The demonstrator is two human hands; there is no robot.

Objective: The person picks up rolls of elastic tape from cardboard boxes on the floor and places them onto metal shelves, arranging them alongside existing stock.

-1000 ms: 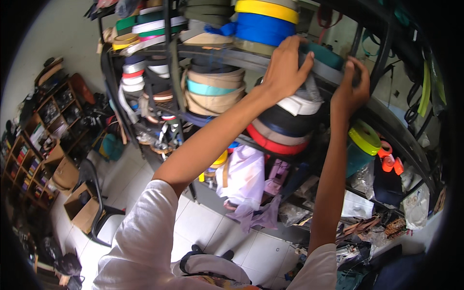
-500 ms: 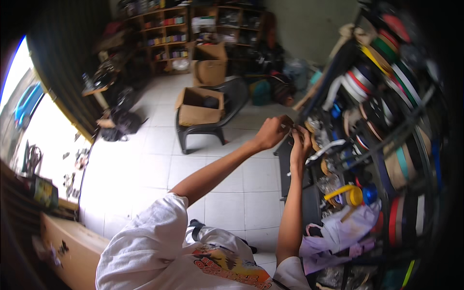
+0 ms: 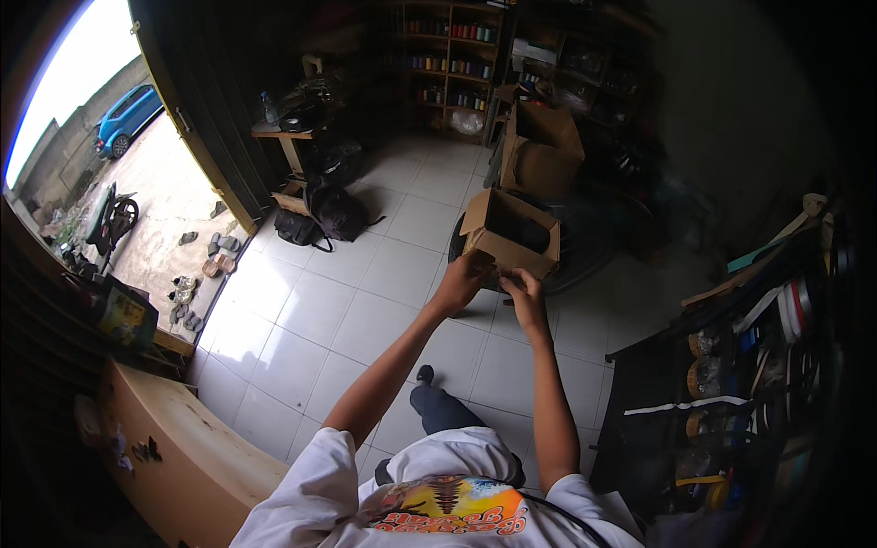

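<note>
My left hand (image 3: 463, 277) and my right hand (image 3: 523, 292) are stretched out in front of me, close together over the white tiled floor. Their fingers are curled around a small dark object (image 3: 494, 273) held between them; its shape is too small to make out. Just beyond my hands an open cardboard box (image 3: 512, 233) rests on a dark chair, its lower edge almost touching my fingertips. My white printed shirt and dark trousers show at the bottom of the view.
A dark rack of ribbon rolls (image 3: 776, 347) stands at my right. A second cardboard box (image 3: 539, 151) sits further back, near shelves (image 3: 457, 55). Black bags (image 3: 329, 215) lie by a small table. A wooden counter (image 3: 183, 438) is at lower left, beside an open doorway.
I have turned away from the ribbon rack, where both hands reached up to a shelf. My hands have come down together and now sit before the cardboard box on the chair.
</note>
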